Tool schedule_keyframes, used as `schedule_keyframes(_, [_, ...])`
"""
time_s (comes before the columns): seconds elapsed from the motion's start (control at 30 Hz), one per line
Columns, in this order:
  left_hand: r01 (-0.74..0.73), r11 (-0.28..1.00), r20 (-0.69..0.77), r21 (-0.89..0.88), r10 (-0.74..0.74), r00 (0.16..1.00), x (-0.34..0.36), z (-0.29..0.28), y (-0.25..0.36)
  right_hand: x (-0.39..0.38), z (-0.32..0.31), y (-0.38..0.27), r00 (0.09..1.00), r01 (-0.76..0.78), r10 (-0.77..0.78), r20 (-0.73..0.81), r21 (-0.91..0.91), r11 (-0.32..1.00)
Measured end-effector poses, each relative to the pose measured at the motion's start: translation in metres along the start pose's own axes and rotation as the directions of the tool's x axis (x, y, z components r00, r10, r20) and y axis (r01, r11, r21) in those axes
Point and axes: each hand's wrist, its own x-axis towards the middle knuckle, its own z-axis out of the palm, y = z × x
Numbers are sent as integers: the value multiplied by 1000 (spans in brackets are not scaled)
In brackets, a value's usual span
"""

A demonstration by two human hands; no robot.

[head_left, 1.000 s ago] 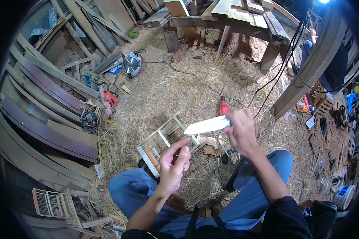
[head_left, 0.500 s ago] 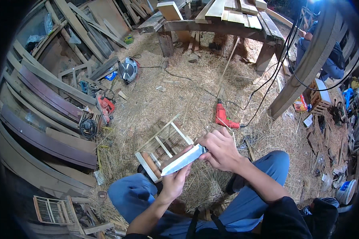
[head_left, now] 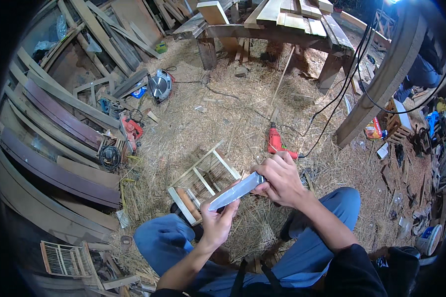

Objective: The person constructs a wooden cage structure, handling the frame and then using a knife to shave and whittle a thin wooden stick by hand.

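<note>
In front of my knees my right hand (head_left: 281, 180) is closed around the dark handle of a knife (head_left: 235, 192). The broad, pale blade points left and toward me. My left hand (head_left: 218, 222) is closed at the blade's tip end, its thumb on the near side. Its other fingers are mostly hidden behind the blade, so what they grip is unclear. Just beyond my hands a small wooden cage-like frame (head_left: 199, 173) with thin bars lies on the straw-covered floor, partly hidden by the left hand.
A red drill (head_left: 277, 142) with a black cord lies ahead. A circular saw (head_left: 160, 86) and a red power tool (head_left: 131, 131) are left. Planks lie on a bench (head_left: 282, 33) at the back. A post (head_left: 381, 79) stands right, a person (head_left: 423, 72) behind it.
The knife has turned slightly, its blade looking greyer and its tip shifted right. My right hand has risen a little. The person behind the post has moved right.
</note>
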Motion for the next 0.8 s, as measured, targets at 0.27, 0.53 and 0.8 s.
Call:
schedule_keyframes(0.27, [-50,994,8,96,49,999,-2,8,-1,-1,-9,34,931,-291,297,-212,57,955])
schedule_keyframes(0.53, [107,992,-5,-72,-108,994,0,7,-11,2,-10,18,799,-457,542,261,849,264])
schedule_keyframes(0.8, [188,982,61,-5,-187,980,4,16,-9,7,2,6,752,-475,600,271,855,208])
